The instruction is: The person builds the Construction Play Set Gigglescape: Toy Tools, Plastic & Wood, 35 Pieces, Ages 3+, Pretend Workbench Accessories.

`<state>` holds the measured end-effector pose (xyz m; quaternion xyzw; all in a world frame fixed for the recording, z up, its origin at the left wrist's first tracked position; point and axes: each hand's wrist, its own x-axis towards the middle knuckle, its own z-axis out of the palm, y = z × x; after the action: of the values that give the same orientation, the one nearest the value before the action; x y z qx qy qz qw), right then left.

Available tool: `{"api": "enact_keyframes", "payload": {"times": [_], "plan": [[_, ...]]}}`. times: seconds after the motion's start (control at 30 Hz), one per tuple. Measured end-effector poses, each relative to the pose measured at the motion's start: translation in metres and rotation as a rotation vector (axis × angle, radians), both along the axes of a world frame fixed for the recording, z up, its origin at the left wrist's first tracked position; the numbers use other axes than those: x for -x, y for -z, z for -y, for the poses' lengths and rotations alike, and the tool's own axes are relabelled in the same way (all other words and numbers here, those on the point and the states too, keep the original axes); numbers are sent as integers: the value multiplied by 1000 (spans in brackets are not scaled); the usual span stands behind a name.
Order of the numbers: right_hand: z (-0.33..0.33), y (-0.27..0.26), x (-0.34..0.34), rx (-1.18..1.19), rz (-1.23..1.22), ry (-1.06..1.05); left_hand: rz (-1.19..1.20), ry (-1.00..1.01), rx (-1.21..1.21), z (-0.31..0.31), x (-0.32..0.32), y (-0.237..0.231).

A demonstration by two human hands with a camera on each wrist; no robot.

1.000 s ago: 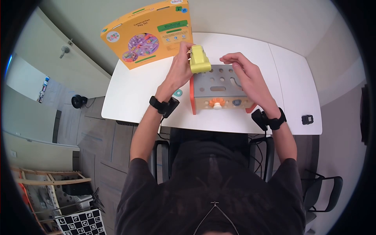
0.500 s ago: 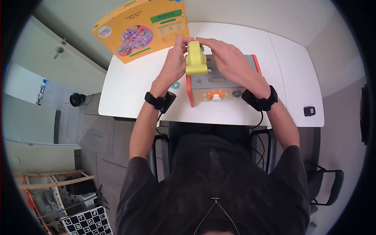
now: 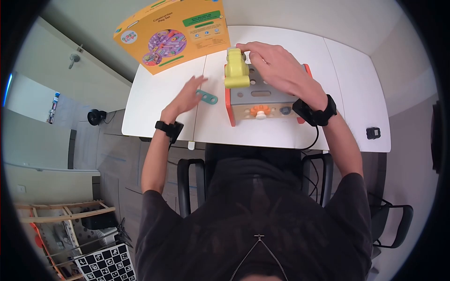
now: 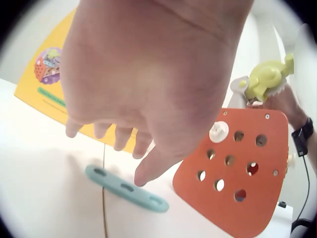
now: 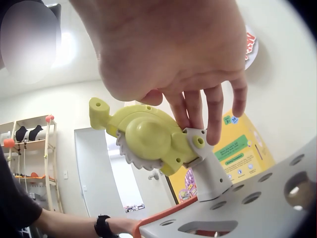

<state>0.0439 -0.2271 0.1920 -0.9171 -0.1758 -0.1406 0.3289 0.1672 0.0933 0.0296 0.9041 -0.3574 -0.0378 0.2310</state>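
Note:
My left hand [image 3: 184, 97] hovers with loosely spread fingers over a teal strip with holes [image 3: 207, 97] on the table, the thumb tip close above it in the left wrist view. A yellow-green toy circular saw [image 3: 237, 72] with a grey toothed blade stands on a grey bracket [image 5: 210, 176] at the left edge of the toy workbench's grey top [image 5: 257, 198]. My right hand [image 3: 283, 70] reaches over the bench, its fairly straight fingers touching the bracket's upper end beside the saw; some fingertips are hidden behind it.
Behind the left hand stands an orange-yellow box [image 3: 201, 44]. The workbench has a red side panel [image 4: 237, 173] with holes, and an orange gear [image 3: 259, 110] on its front. A small black device [image 3: 373, 133] lies at the table's right end.
My left hand has let go of the saw and moved down and left to the teal strip. The right hand has moved left from above the bench to the saw.

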Motion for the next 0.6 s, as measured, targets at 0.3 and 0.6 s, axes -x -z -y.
{"api": "enact_keyframes", "payload": {"times": [0.3,0.6], "plan": [[4,-1,-2,-63,-119,-49,-36,-150,-134,-15,30,0],[10,0,-1,-65,-170,-74,-78,-71,322,24,86,-94]]}}
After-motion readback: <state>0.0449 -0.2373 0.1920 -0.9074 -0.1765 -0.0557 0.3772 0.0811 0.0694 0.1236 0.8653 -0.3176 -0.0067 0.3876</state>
